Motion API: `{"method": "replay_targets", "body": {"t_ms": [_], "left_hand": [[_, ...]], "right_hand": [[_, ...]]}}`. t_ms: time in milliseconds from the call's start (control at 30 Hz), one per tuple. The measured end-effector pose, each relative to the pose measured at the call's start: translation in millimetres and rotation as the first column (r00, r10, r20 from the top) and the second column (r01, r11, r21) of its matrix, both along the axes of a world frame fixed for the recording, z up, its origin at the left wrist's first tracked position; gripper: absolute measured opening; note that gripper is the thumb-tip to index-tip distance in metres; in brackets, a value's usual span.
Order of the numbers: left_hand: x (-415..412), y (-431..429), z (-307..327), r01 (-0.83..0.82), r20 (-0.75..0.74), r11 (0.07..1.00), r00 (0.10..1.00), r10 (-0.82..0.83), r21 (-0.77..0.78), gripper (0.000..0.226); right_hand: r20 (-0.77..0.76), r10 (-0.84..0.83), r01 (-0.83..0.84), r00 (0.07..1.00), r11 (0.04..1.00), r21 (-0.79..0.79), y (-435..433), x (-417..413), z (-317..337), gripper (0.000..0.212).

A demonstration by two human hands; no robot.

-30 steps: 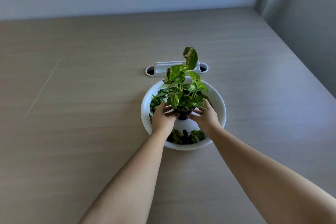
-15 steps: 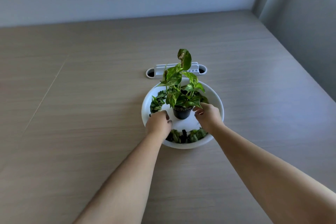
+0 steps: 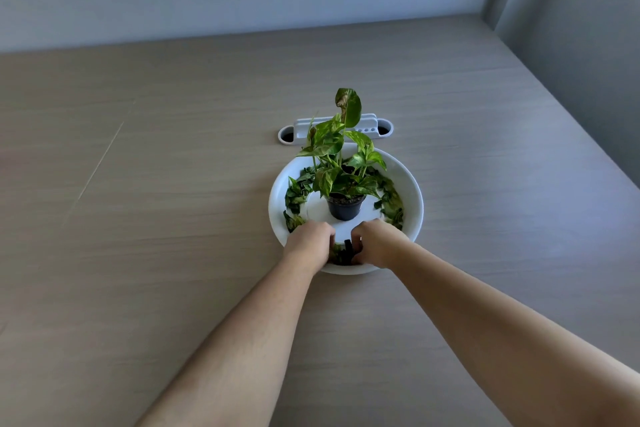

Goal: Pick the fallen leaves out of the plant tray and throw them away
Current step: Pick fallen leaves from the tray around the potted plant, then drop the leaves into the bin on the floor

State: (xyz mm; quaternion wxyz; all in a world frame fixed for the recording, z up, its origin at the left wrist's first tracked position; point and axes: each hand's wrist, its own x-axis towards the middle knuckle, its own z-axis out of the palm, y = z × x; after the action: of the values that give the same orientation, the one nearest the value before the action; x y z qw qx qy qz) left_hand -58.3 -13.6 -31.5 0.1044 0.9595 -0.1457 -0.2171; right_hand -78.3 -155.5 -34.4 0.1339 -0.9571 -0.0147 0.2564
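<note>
A round white plant tray (image 3: pixel 412 191) sits on the wooden table. A small green plant (image 3: pixel 341 163) in a black pot (image 3: pixel 345 208) stands upright at its middle. Fallen green leaves (image 3: pixel 298 194) lie in a ring around the pot, on the left, right and near side. My left hand (image 3: pixel 308 243) and my right hand (image 3: pixel 375 243) are both down in the near part of the tray, fingers curled over the leaves there. Some dark leaf bits (image 3: pixel 344 251) show between the two hands. The fingertips are hidden, so what each holds is unclear.
A white cable grommet (image 3: pixel 301 130) with two round holes is set in the table just behind the tray. A wall runs along the table's far edge and another along its right side. Bare wooden tabletop (image 3: pixel 156 218) spreads to the left.
Both hands have left the pot's sides and drawn back toward me, down onto the leaves at the tray's near edge. The plant stands free.
</note>
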Motion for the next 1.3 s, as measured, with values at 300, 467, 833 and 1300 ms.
{"method": "replay_targets", "body": {"t_ms": [300,467,833,1300], "left_hand": [[-5,-2,-5,-0.161,0.032,0.981,0.986,0.166,-0.105,0.025],[-3,1,22,-0.243,0.073,0.941,0.961,0.266,-0.235,0.018],[-26,-1,47,-0.041,0.097,0.917,0.992,0.086,-0.398,0.015],[-165,-224,100,0.523,0.193,0.681,0.843,-0.502,-0.512,0.012]], "right_hand": [[0.107,0.005,-0.015,0.994,0.995,0.094,-6,3,-6,0.026],[0.190,-0.251,0.191,0.949,0.938,0.288,-13,7,17,0.020],[0.215,-0.632,0.509,0.745,0.746,0.429,-21,-43,46,0.016],[0.304,-0.931,0.846,0.202,0.322,0.424,-190,-273,104,0.013]]}}
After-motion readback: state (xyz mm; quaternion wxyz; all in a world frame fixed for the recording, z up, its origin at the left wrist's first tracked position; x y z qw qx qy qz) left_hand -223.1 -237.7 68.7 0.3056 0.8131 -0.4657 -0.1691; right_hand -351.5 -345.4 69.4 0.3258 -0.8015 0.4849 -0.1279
